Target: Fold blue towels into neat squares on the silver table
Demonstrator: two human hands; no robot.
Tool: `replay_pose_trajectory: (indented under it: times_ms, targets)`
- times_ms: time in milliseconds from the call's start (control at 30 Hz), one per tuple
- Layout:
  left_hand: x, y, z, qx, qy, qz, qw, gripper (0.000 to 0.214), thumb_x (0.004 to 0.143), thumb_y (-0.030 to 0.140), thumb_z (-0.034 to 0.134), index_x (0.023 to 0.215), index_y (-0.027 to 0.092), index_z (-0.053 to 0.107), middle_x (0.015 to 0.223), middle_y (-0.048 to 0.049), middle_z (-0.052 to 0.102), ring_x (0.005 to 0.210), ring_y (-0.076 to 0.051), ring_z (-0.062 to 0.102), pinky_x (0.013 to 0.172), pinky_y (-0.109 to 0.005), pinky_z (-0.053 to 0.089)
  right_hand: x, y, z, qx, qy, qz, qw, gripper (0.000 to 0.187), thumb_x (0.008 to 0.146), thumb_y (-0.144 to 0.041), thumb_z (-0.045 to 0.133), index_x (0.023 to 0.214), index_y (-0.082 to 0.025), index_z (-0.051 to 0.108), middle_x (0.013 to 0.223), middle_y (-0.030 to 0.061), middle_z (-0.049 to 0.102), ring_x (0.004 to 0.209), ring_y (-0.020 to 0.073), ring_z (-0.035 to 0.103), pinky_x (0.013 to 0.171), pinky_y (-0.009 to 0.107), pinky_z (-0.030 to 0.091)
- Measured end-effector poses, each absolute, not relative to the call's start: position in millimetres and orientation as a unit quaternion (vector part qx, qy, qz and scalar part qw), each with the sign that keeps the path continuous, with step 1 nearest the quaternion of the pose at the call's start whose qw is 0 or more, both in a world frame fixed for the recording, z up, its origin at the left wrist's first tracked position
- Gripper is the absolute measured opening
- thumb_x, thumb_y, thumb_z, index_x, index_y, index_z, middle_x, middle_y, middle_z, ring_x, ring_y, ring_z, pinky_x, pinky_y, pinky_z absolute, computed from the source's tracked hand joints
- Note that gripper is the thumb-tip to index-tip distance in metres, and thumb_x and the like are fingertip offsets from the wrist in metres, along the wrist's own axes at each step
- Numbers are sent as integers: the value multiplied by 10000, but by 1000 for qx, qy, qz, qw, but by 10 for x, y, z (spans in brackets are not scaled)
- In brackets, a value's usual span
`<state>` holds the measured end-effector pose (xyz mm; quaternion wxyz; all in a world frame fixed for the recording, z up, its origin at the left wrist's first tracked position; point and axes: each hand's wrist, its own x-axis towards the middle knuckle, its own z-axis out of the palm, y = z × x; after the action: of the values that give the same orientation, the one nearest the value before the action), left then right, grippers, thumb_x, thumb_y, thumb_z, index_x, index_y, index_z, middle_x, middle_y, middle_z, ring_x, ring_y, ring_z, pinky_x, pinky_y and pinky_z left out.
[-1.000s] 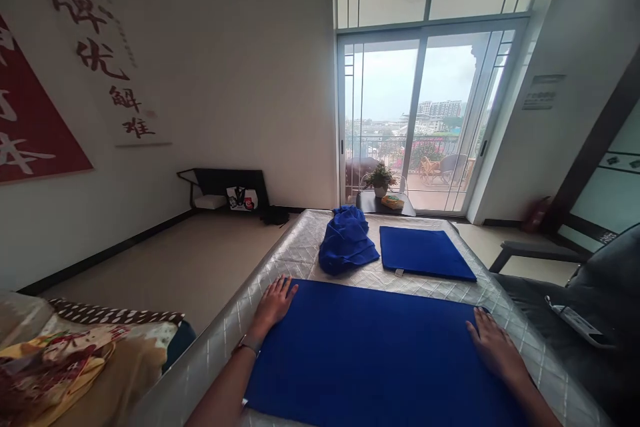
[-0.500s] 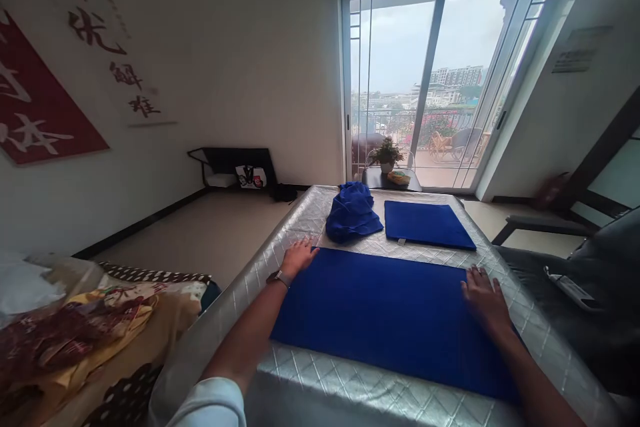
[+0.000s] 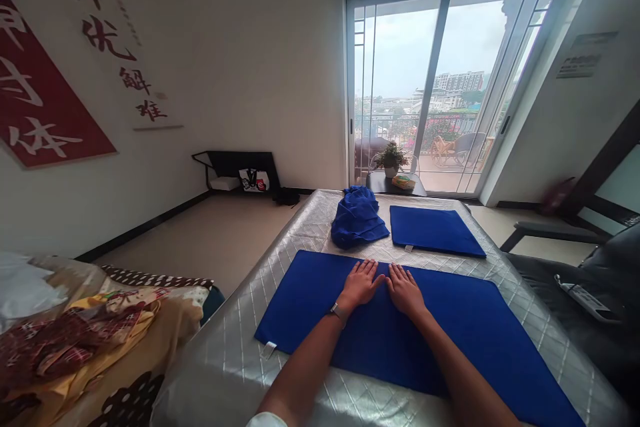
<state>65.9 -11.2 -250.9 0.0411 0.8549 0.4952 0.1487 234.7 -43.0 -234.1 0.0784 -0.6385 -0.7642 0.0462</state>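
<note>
A blue cloth (image 3: 300,307) lies spread flat across a silver quilted surface (image 3: 240,340), with a small white tag at its near left corner. Near the middle of its far edge, my left hand (image 3: 361,283) rests palm down, fingers stretched out. Beside it my right hand (image 3: 404,288) also lies flat on the cloth, the two thumbs almost touching. Beyond them sits a crumpled blue cloth heap (image 3: 359,219). To the right of that heap is a neatly folded blue cloth (image 3: 436,230) with a white tag on its near edge.
At the left are rumpled patterned fabrics (image 3: 75,340) on a bed or sofa. A dark armchair (image 3: 555,273) holding a white power strip (image 3: 587,300) stands at the right. Past the far edge, a small black table (image 3: 375,183) bears a potted plant (image 3: 391,159) before a glass door.
Both hands have moved inward from the cloth's left and right sides to the middle of its far edge. The left part of the cloth now shows with its tag. The view has shifted slightly.
</note>
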Motion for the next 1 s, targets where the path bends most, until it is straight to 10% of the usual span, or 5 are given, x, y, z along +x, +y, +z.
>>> replay_pose_trajectory:
  times_ms: [467,1000]
  targets:
    - [-1519,276,-2603,705,703,91,7,681,1037,554,182,1554,135,325,1598,-143,329,1494,-288,262,1208,-502,221,4946,-609,-2725,-801,-595,-2,66,706,970,-418,179,1539,-22,316,1615,144,286,1496,264,242,1218,463,214]
    - [-1431,238,-2286,675,731,86,51,677,1020,556,246,1510,113,395,1565,-168,390,1449,-297,362,1187,-480,274,4808,-672,-2577,-812,-582,-19,48,704,980,-427,138,1540,-46,331,1605,122,330,1470,243,307,1215,402,209]
